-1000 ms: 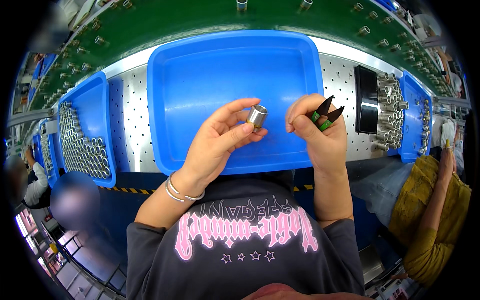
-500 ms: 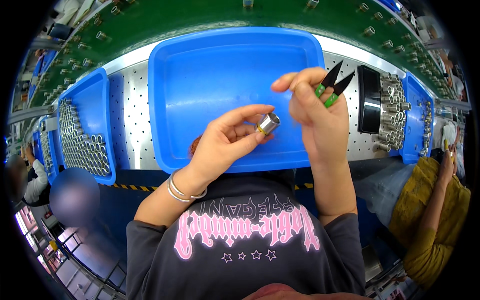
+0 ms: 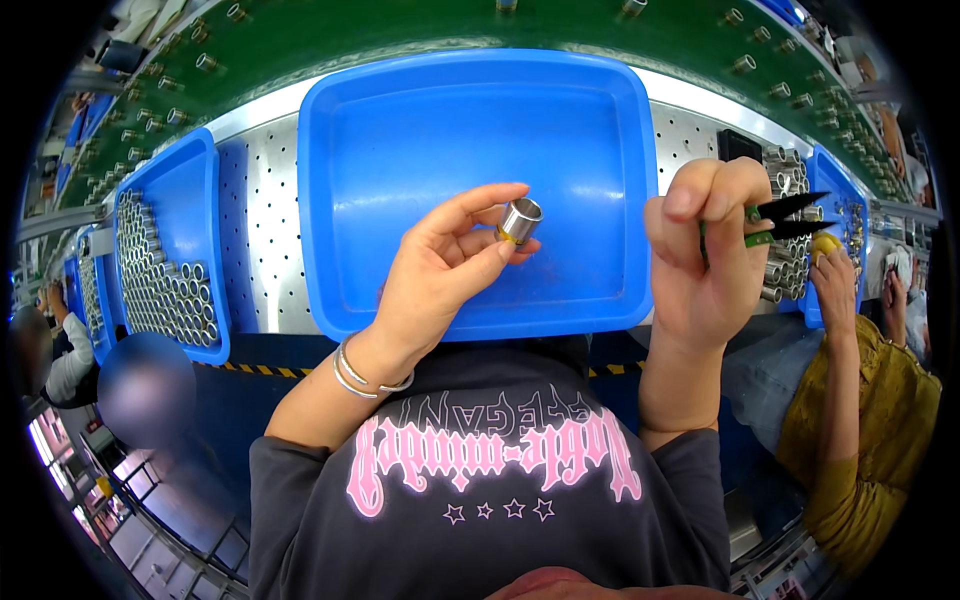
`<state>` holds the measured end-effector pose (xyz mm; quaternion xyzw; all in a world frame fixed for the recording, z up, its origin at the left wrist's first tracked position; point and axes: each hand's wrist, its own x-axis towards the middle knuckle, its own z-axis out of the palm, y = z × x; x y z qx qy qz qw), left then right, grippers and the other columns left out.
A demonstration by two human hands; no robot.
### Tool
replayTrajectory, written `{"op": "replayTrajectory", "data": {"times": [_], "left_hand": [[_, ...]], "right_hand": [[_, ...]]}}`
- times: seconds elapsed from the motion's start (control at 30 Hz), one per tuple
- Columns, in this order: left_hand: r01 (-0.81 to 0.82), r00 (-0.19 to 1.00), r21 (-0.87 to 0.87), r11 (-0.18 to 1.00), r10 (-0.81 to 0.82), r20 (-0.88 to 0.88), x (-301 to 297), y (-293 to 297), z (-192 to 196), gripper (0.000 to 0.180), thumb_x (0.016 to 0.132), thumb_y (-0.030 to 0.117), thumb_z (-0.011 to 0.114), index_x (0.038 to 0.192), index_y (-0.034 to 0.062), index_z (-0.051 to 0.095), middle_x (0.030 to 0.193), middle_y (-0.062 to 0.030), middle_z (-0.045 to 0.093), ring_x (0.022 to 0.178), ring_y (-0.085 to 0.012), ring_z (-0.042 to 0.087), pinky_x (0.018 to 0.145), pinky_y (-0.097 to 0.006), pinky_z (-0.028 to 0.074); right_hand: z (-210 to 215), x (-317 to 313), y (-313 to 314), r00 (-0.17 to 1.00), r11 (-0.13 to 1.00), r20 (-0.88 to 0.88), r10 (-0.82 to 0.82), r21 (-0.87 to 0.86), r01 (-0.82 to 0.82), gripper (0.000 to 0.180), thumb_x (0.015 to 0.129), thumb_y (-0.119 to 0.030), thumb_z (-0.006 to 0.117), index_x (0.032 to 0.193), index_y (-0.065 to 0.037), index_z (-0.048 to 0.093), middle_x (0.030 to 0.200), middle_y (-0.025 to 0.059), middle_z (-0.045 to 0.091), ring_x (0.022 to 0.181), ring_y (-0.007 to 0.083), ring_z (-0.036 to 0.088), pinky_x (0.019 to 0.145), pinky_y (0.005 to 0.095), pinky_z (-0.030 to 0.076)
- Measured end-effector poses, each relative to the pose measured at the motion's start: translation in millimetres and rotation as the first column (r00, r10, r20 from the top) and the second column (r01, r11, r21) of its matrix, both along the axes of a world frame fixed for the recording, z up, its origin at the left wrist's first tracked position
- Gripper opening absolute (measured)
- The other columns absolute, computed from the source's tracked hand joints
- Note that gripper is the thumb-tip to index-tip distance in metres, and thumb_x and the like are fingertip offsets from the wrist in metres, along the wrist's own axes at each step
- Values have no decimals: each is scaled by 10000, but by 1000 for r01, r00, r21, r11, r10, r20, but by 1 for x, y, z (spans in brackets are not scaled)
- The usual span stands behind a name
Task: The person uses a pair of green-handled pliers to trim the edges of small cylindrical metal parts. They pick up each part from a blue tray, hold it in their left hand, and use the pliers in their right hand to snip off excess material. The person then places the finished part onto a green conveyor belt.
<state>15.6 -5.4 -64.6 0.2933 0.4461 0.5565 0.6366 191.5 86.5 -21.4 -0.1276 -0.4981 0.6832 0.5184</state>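
Note:
Over the near half of a large blue tray, my left hand holds a short shiny metal sleeve between thumb and fingers. The sleeve's hollow end tilts up and to the right; a yellowish band shows around its lower end. My right hand is raised beside the tray's right rim, its fingers curled around green-handled thread snips. The snips' black blades stick out to the right, slightly apart. My right fingers partly cover the handles.
At left, a blue tray holds many metal sleeves. On the right stand more sleeves, a black box and another blue tray. A co-worker's hand reaches in there. Sleeves sit along the green surface beyond.
My right hand with the snips has moved right, away from the sleeve, and the blades now point right. My left hand and the sleeve have risen slightly. A co-worker's hand has come in at right.

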Motion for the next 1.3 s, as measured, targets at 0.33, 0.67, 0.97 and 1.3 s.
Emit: {"op": "replayTrajectory", "data": {"times": [0.33,0.67,0.97,1.3], "left_hand": [[-17,1000,-14,1000,17,-23,-4,0,3,428,847,70,558,1255,11,441,1078,-123,561,946,-193,587,845,-299,476],[-134,989,-23,991,135,58,-5,2,5,428,848,71,590,1244,12,437,1054,-109,563,948,-171,571,847,-287,465],[-116,991,-3,993,116,73,-8,0,4,440,818,30,617,1226,6,452,1072,-115,551,944,-171,576,848,-284,471],[-119,990,-10,993,119,69,-7,-1,5,437,813,19,619,1219,2,459,1075,-112,546,939,-176,581,847,-290,479]], "right_hand": [[9,-7,4,986,997,167,-17,76,4,260,870,-184,568,1036,15,551,907,115,623,593,72,451,569,191,379],[-29,-20,-24,614,891,703,-358,454,0,203,729,-136,690,904,-42,648,765,103,646,650,235,618,580,289,466],[-26,-19,-23,535,870,750,-389,490,-55,161,728,-138,690,854,-46,652,690,89,625,579,226,595,510,292,434],[-25,-18,-22,521,856,749,-409,513,-65,139,726,-128,688,836,-53,650,649,75,606,539,209,573,485,284,418]]}}
